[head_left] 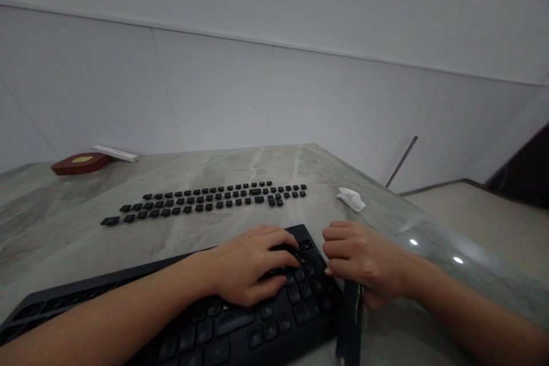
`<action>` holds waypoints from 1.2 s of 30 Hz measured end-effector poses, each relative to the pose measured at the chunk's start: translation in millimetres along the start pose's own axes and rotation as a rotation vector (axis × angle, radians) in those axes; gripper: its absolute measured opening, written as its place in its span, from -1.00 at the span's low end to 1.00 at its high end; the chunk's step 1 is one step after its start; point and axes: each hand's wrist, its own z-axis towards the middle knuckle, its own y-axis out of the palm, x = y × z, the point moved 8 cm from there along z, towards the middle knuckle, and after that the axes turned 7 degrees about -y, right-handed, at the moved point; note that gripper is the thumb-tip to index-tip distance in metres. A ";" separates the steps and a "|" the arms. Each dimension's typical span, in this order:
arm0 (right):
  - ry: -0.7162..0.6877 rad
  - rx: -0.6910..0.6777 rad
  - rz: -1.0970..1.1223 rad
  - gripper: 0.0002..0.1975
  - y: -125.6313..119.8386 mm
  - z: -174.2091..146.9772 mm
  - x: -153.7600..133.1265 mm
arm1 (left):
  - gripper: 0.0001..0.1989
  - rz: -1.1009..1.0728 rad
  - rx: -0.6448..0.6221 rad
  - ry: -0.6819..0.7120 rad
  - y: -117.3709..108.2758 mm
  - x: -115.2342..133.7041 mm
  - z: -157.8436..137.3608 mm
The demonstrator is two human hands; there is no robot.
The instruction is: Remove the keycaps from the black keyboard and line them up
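Observation:
A black keyboard [231, 323] lies at an angle on the marble-patterned table, with keys still on its near rows and open sockets along its far left part. My left hand [257, 263] rests on its right part, fingers spread over the number pad keys. At the keyboard's right edge, my right hand [351, 254] is closed round a long dark flat tool [349, 326], whose lower part sticks out below the fist. The tool's kind and its far end are hidden or blurred. Beyond the keyboard, loose black keycaps [187, 209] lie in three rows.
A crumpled white tissue [351, 198] sits beyond my right hand. At the far left are a reddish-brown box [80, 164] and a white flat strip [115, 153]. A white wall [223, 91] stands behind the table [240, 168], whose right edge drops to a pale floor [467, 211].

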 end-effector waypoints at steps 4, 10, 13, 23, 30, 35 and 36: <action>-0.008 -0.011 -0.088 -0.83 -2.1 4.6 -8.1 | -0.69 0.004 -0.003 -0.001 -0.8 0.5 1.0; 0.005 -0.079 -0.049 -0.79 4.7 3.8 -6.5 | -0.70 -0.013 0.018 -0.001 -3.5 1.9 1.6; 0.033 -0.101 -0.006 -0.82 8.3 0.7 -0.7 | -0.69 -0.015 0.012 -0.003 -3.8 2.0 1.6; 0.030 -0.116 0.106 -0.78 13.1 4.7 -5.7 | -0.69 -0.021 0.006 -0.003 -3.1 1.3 1.3; 0.131 -0.104 0.124 -0.79 11.6 -7.7 16.6 | -0.70 -0.022 0.019 0.004 -4.9 2.6 1.9; 0.139 -0.105 0.089 -0.78 13.1 -7.7 16.2 | -0.70 -0.018 0.010 -0.003 -2.9 1.1 2.2; 0.141 -0.101 0.075 -0.78 12.4 -7.1 15.2 | -0.69 -0.016 0.005 -0.004 -2.2 0.7 2.0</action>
